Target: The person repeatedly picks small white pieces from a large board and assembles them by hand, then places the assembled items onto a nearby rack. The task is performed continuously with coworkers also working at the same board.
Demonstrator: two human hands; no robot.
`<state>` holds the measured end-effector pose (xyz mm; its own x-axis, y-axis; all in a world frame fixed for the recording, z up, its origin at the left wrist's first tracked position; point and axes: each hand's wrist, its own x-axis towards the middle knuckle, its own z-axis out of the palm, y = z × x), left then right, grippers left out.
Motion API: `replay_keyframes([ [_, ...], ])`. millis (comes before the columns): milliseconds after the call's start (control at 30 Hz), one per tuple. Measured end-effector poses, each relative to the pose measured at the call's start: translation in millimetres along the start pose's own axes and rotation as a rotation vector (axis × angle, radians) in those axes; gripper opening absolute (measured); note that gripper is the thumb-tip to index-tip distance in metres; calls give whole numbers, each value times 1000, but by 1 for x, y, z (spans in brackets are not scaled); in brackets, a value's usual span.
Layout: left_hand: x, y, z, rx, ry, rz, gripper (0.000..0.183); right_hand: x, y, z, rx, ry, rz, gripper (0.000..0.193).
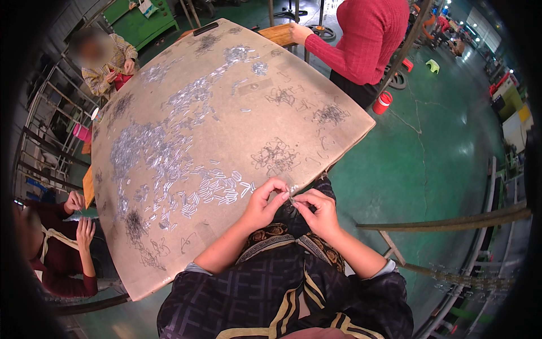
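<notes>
My left hand (266,203) and my right hand (318,211) meet just over the table's near right edge, thumbs and forefingers pinched together. Between their fingertips is a small thin piece (291,195), mostly hidden, its kind too small to make out. Left of my left hand lie many short shiny silver pieces (217,186), scattered in a long spread across the table. Just beyond my hands is a tangled heap of thin dark bent wires (275,156). My left forearm rests over the near part of the brown-covered table (226,124).
More dark wire heaps (332,114) lie around the table. A person in red (372,42) stands at the far right side; one in a checked top (113,62) and one in dark red (62,248) work along the left. A red bucket (382,103) stands on the green floor.
</notes>
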<state>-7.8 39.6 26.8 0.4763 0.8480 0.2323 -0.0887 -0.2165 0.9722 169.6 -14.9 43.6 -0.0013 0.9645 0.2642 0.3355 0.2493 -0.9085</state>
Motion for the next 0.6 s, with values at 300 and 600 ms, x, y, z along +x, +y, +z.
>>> replay_keyframes([
  [300,-13,21,14,508,42,428,18,-8,6,2,68,-34,-34,9],
  [600,-28,13,19,551,127,353,16,-8,22,11,10,-95,-146,8],
])
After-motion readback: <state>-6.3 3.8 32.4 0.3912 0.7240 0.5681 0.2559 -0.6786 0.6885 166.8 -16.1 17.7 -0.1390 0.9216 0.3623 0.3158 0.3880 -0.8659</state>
